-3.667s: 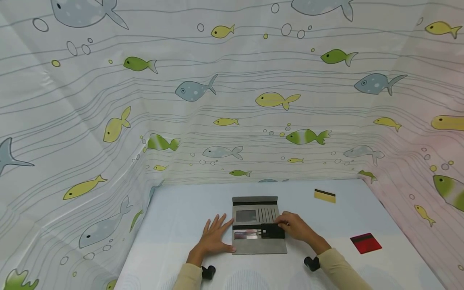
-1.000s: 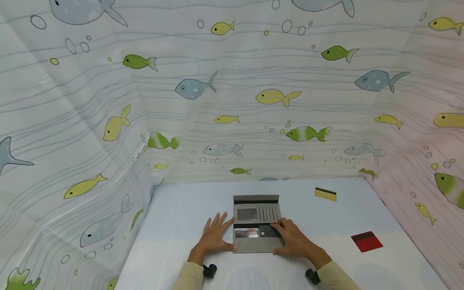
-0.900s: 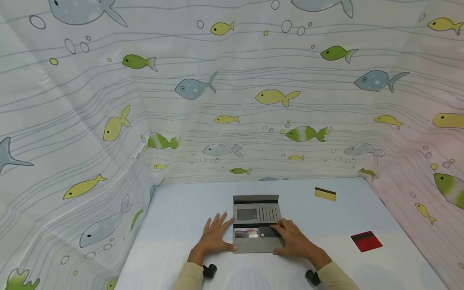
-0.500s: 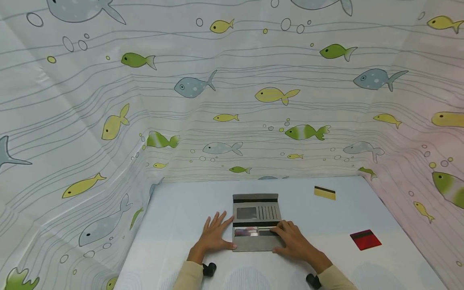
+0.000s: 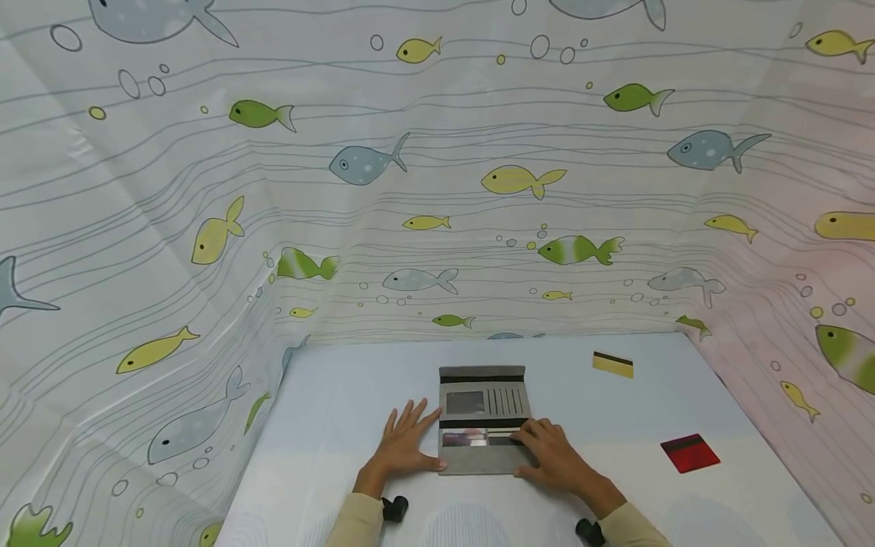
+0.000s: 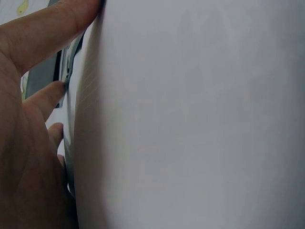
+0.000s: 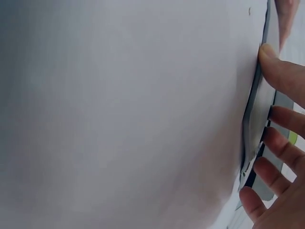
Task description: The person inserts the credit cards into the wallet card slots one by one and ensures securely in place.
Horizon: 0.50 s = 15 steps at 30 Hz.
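Observation:
A grey wallet [image 5: 472, 460] lies unfolded on the table, with a dark clear window and several card slots on its far half. On its near half, a colourful printed card [image 5: 463, 437] shows in the left pocket. A dark card [image 5: 500, 440] lies in the right pocket, partly hidden by the fingers. My left hand [image 5: 403, 444] is spread flat beside the wallet, thumb and index finger touching its left edge. My right hand [image 5: 557, 456] presses its fingertips at the top of the right pocket, its thumb on the wallet's near edge. The right wrist view shows these fingers [image 7: 281, 143] only gently bent.
A yellow card [image 5: 613, 365] with a dark stripe lies at the back right of the white table [image 5: 355, 380]. Nearer, to the right, rests a red card [image 5: 690, 453]. Fish-patterned sheeting [image 5: 478, 296] walls the table behind and on both sides.
Earlier my right hand pinched the black card over the right pocket. The card has slid down into that pocket, pushed by my right fingers. My left hand has stayed in place.

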Tool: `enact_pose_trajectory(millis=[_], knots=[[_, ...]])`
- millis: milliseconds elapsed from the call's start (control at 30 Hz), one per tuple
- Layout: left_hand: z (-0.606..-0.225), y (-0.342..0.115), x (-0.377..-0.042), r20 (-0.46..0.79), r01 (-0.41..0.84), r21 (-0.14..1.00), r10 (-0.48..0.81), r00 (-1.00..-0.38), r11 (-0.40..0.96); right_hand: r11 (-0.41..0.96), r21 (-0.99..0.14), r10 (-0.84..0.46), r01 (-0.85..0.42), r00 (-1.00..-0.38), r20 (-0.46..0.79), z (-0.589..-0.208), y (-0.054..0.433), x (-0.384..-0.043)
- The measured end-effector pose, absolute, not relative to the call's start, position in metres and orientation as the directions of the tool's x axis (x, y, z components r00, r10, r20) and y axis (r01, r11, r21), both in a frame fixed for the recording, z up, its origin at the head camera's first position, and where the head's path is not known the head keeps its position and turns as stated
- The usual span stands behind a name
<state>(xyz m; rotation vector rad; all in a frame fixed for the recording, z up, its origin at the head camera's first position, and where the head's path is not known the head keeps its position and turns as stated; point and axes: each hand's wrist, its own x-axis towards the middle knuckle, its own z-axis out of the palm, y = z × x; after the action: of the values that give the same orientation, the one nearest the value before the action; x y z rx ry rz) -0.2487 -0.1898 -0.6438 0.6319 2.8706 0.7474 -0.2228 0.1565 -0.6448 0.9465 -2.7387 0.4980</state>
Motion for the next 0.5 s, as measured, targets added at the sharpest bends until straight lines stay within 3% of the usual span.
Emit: enact_pose_trajectory(millis=[500], knots=[[-0.6460, -0.1918, -0.2498, -0.025, 0.349, 0.500, 0.416, -0.909, 0.792, 0.765, -0.233, -0.539, -0.601, -0.795, 0.278, -0.6453, 0.1551, -0.2173]])
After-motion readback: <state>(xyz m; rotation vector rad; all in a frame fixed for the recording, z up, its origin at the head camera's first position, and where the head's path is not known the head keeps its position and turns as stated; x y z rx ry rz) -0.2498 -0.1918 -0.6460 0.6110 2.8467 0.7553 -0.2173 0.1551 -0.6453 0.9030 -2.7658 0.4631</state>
